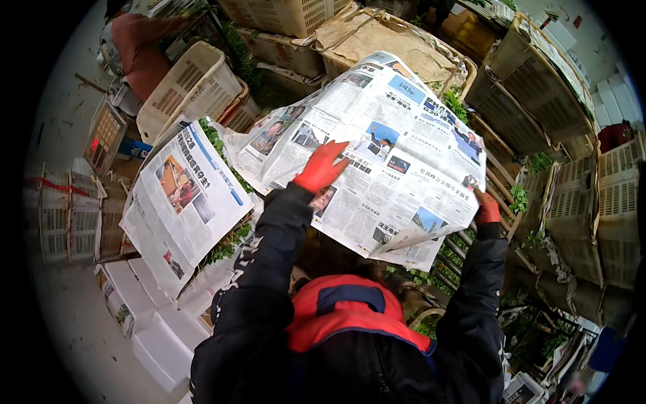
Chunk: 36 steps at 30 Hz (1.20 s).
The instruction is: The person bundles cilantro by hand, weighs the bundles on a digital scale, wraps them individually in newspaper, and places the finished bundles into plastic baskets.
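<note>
A large printed newspaper sheet [420, 178] lies spread in front of me, its surface creased and its near edge lifted. My left hand [321, 168], in a red glove, rests on the left part of that sheet with its fingers stretched out. At the sheet's right edge, my right hand [487, 206] pinches the paper; some of its fingers are hidden beneath it. To the left, another newspaper [192, 202] covers a container from which green leaves [232, 242] stick out. More leaves show under the big sheet, beside a slatted rack [461, 252].
Stacked plastic crates [572, 215] stand along the right, with paper-covered ones [393, 44] at the far side. A tilted crate [188, 87], a scale [104, 145] and white boxes [168, 337] are on the left. A person [138, 50] bends over at the far left.
</note>
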{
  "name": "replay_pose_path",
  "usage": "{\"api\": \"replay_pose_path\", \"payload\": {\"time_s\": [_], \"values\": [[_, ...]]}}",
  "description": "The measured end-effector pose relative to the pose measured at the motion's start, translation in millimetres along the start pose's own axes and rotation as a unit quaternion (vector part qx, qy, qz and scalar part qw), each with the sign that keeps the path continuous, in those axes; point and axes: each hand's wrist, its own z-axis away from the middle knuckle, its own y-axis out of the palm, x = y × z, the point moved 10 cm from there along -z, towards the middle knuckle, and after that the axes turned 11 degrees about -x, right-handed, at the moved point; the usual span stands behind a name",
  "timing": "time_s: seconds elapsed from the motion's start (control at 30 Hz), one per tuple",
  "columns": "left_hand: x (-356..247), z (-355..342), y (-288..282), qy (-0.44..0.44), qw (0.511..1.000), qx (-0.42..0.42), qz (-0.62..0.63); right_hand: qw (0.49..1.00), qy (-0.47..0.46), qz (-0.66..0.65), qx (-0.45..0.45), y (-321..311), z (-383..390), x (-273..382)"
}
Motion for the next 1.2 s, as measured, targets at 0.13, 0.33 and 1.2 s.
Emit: {"api": "replay_pose_path", "payload": {"time_s": [0.13, 0.33, 1.2], "values": [[-91.1, 63.1, -58.0, 0.077, 0.984, 0.049, -0.152, 0.993, 0.031, -0.097, 0.063, 47.1, 33.7, 70.4], [-88.4, 115.4, -60.6, 0.113, 0.888, -0.048, -0.443, 0.958, -0.125, -0.086, 0.244, 135.2, 79.7, 150.6], [-104.4, 110.4, -205.9, -0.076, 0.927, -0.206, 0.304, 0.900, -0.397, 0.177, 0.043, 360.7, -74.0, 156.6]]}}
